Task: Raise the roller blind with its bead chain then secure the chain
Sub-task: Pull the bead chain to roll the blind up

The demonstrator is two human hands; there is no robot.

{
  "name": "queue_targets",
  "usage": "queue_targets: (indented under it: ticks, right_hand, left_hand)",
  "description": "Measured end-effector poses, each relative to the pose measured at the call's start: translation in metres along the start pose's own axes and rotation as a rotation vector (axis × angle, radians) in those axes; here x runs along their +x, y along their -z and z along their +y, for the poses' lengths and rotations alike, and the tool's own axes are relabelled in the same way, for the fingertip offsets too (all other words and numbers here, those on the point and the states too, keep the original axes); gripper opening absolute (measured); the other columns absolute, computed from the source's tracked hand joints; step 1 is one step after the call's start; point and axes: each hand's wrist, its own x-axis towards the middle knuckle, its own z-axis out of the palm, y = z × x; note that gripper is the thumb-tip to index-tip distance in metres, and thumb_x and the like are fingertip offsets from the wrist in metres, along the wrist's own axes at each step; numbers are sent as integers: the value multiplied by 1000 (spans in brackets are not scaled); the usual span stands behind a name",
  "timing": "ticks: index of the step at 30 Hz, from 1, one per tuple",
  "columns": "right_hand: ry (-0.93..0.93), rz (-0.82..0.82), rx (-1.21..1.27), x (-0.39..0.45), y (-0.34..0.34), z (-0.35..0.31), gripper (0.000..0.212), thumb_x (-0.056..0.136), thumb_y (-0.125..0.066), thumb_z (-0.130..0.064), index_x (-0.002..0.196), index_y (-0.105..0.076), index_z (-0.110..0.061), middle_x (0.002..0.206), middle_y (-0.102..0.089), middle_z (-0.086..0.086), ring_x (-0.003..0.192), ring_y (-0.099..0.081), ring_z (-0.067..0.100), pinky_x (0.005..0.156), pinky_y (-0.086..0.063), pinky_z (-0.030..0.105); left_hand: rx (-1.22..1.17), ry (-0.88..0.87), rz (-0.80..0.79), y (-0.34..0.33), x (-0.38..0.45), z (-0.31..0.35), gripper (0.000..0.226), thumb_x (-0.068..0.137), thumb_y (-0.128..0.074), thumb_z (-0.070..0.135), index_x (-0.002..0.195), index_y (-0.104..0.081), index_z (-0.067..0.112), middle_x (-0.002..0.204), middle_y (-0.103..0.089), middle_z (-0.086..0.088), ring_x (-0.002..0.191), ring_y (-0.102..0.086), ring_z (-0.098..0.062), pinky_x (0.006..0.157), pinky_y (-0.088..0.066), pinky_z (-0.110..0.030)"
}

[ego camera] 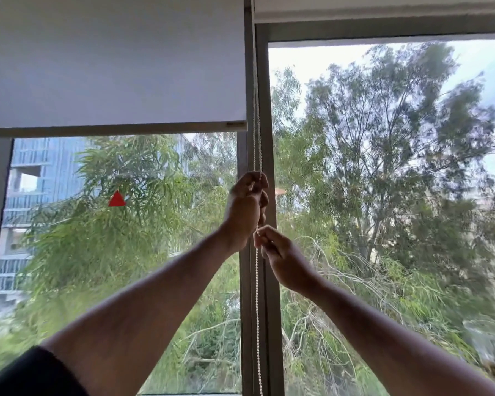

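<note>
White bead chain [257,295] hanging vertically along window frame [265,110], left hand [247,205] gripping it above, right hand [280,252] pinching below

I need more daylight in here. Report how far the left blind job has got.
Done: the left roller blind is partly up, its bottom bar above clear glass. In hand: the left hand grips the bead chain higher up and the right hand pinches it below. Left: more raising, then securing the chain.

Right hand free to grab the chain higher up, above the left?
Probably not directly: the left hand grips the chain just above the right hand. Bare chain shows above it, so reaching past looks possible.
</note>
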Motion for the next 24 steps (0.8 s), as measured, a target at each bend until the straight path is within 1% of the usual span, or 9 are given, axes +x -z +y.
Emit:
queue_targets:
  ticks: [2, 4, 6, 9, 12, 14, 17, 21, 24]
  right_hand:
    - [-95, -162, 53, 10, 13, -5, 36, 105, -43, -5, 92, -63, -33, 79, -63, -9, 74, -57, 16, 71, -47, 40]
    - [-183, -257, 71, 26, 30, -17, 38, 101, -41, 7, 104, -67, -21, 93, -69, -7, 85, -62, 1, 83, -48, 29]
    - [-234, -205, 181, 46, 48, -36, 32, 101, -43, 4, 111, -68, -14, 99, -72, -6, 87, -63, 1, 85, -49, 31]
    - [-236, -114, 529, 82, 74, -78, 33, 109, -37, -18, 129, -62, -8, 111, -75, 6, 100, -70, 22, 89, -55, 41]
    - [-189, -29, 804, 112, 90, -117, 32, 110, -35, -19, 126, -56, -2, 100, -77, 15, 89, -75, 28, 84, -59, 43]
    - [-197, 19, 753, 125, 93, -129, 25, 109, -38, -12, 125, -56, -3, 85, -74, 11, 70, -71, 21, 66, -60, 35]
    - [-161, 101, 477, 134, 88, -123, 36, 106, -34, -4, 119, -64, -19, 56, -56, -10, 47, -43, 9, 40, -34, 21]
    - [20, 168, 207, 130, 76, -111, 44, 107, -41, -8, 87, -67, -37, 50, -50, -16, 48, -42, 3, 49, -34, 24]
    - [91, 166, 82, 123, 71, -102, 52, 104, -45, -2, 78, -66, -43, 60, -51, -13, 61, -44, 16, 63, -35, 37]
  left_hand:
    - [69, -82, 8, 3, -2, -5, 34, 103, -37, 2, 83, -54, 23, 56, -41, 6, 45, -28, -10, 49, -20, -26]
    - [137, -156, 20, 5, -3, -7, 33, 103, -39, 2, 83, -56, 23, 58, -44, 6, 44, -32, -6, 47, -23, -23]
    - [162, -227, 6, 4, -4, -10, 29, 103, -41, 2, 88, -57, 19, 63, -51, 4, 44, -40, -2, 43, -30, -21]
    - [157, -280, -38, 2, -7, -16, 28, 101, -39, 0, 97, -60, 17, 65, -51, 2, 46, -42, -2, 42, -32, -18]
    - [286, -298, -51, 0, -14, -31, 28, 98, -40, 6, 93, -60, 26, 62, -46, 10, 49, -36, -3, 47, -30, -19]
    - [319, -308, -75, 1, -18, -39, 27, 98, -42, 8, 91, -58, 28, 62, -48, 13, 51, -38, -2, 49, -32, -18]
    - [350, -328, -99, 4, -19, -39, 27, 97, -43, 7, 89, -58, 28, 61, -48, 14, 51, -38, -2, 50, -31, -14]
    - [403, -309, -183, 10, -10, -31, 28, 96, -44, 2, 84, -56, 24, 60, -47, 11, 53, -37, -3, 50, -31, -17]
    - [371, -234, -218, 20, -2, -26, 23, 98, -42, 3, 88, -57, 17, 60, -55, -1, 52, -46, -11, 52, -39, -23]
